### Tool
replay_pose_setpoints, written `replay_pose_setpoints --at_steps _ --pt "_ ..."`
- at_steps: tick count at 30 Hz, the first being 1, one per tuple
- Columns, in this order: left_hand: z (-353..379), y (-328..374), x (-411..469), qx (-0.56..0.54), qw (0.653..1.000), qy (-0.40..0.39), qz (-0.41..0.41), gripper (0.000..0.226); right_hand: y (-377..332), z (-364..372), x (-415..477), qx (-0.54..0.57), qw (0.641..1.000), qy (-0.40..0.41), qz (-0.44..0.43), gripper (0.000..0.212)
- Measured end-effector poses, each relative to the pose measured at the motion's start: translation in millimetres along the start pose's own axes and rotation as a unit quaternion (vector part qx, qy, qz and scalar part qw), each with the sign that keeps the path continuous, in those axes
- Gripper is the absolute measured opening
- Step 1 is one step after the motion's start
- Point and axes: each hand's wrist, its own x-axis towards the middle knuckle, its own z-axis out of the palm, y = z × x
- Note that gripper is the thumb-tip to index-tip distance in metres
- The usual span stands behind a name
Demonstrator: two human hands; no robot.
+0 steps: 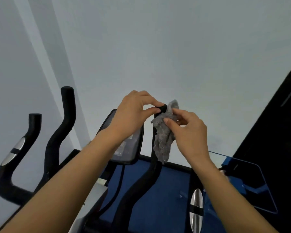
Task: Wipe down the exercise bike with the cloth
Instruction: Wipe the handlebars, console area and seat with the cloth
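Head view: the cloth (164, 137) is just right of the console (124, 148), draped down the upright bar of the exercise bike (133, 192), with its top bunched at the bar tip (161, 109).
- Left hand (134, 113): thumb and forefinger pinch the bar tip and hold no cloth.
- Right hand (190, 133): thumb and fingertips pinch the cloth's upper fold, the other fingers loosely curled.

Handling, judged:
- The grey terry cloth looks light, limp and non-slip. It won't hold its shape, so it's better to bunch it or wrap it round the tube than to pinch an edge.
- The bike is heavy and rigid and its bar grips look like foam. It should take firm pressure.
- The console face looks glossy, so a lighter touch there.

Around the console:
- To the left are two more curved bars (57, 140), one with a silver sensor plate (15, 152).
- To the lower right is a second plate (196, 211).
- Further right are a clear blue-edged panel (252, 190) and a dark panel (275, 115).
- Below is a blue floor mat (166, 190).
- The wall (158, 47) is behind.

Obstruction: the bars crowd the console on both sides, and a cable (120, 180) hangs beneath it, a likely snag.
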Motion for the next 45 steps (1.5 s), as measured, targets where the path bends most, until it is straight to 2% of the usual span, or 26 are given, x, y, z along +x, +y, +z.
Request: replay_pose_setpoints --at_steps 4,14,19,25,30,33,38,43,45 --pt "3.0 -3.1 1.2 0.015 1.000 0.006 0.009 0.017 1.1 19.7 -3.1 0.060 0.997 0.056 0.005 0.026" --pt "9.8 -3.5 -2.8 -0.012 0.999 0.043 0.014 0.018 1.7 19.6 -0.6 0.082 0.994 0.075 0.001 0.016" --pt "12.8 -3.4 -5.5 -0.028 0.998 0.058 0.011 0.018 3.2 9.5 -3.1 0.055 0.998 0.030 0.009 0.014" --pt "20.4 -10.1 -17.9 -0.065 0.996 0.061 0.015 0.032 5.9 -17.5 -1.8 0.070 0.996 0.048 -0.020 0.019" --pt "26.2 -15.6 -17.4 -0.090 0.992 0.083 0.018 0.034 15.9 2.7 -15.5 0.107 0.994 0.005 -0.006 0.024" --pt "29.2 -17.7 -16.8 -0.082 0.992 0.092 0.032 0.034 27.0 17.2 -24.0 0.121 0.993 0.009 0.007 0.017" --pt "32.4 -19.9 -17.7 -0.087 0.990 0.102 0.040 0.037 36.7 19.0 -29.5 0.110 0.994 0.020 -0.016 0.039" --pt "33.4 -20.7 -20.6 -0.100 0.990 0.093 0.030 0.040 34.4 11.1 -40.8 0.088 0.995 -0.048 0.019 0.031" --pt "35.3 -22.1 -26.8 -0.102 0.991 0.076 0.038 0.047 30.8 4.4 -43.6 0.080 0.996 -0.041 0.017 0.025"
